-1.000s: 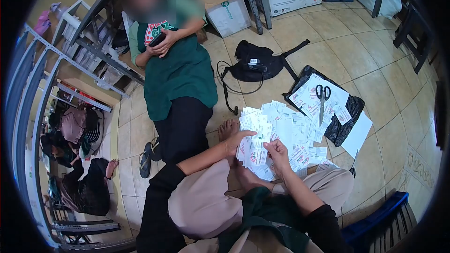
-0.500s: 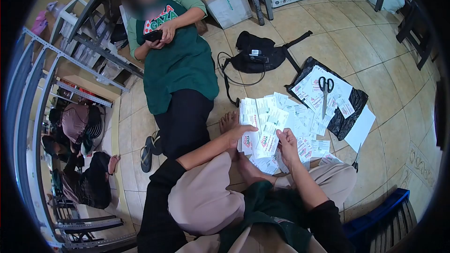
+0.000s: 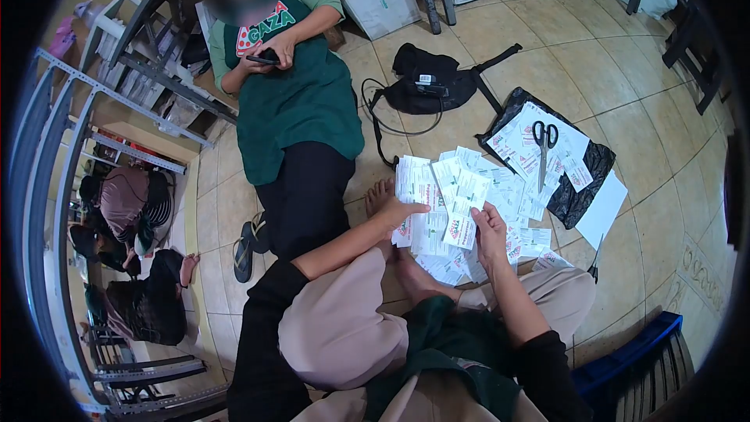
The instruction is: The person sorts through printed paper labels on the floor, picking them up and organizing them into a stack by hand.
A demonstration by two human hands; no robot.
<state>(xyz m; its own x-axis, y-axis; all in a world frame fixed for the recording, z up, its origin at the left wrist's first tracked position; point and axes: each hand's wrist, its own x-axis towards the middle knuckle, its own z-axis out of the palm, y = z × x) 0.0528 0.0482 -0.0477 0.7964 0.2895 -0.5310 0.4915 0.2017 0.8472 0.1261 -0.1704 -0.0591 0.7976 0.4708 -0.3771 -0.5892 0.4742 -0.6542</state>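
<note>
Several white printed slips are fanned out in my left hand, its thumb lying across them. Between the thumb and fingers of my right hand is the edge of one printed slip, which overlaps the fanned ones. Below and to the right, more printed slips lie spread on the tiled floor. Black-handled scissors rest on papers over a black plastic bag. A blank white sheet lies partly beside that bag.
A person in a green apron sits at upper left with a phone. A black pouch with a cable lies on the floor, near sandals. Cardboard boxes stand at the back, a blue crate at lower right.
My right hand and its slip have moved slightly right, away from my left hand. The slips in my left hand are fanned wider. The seated person's hands and phone have shifted.
</note>
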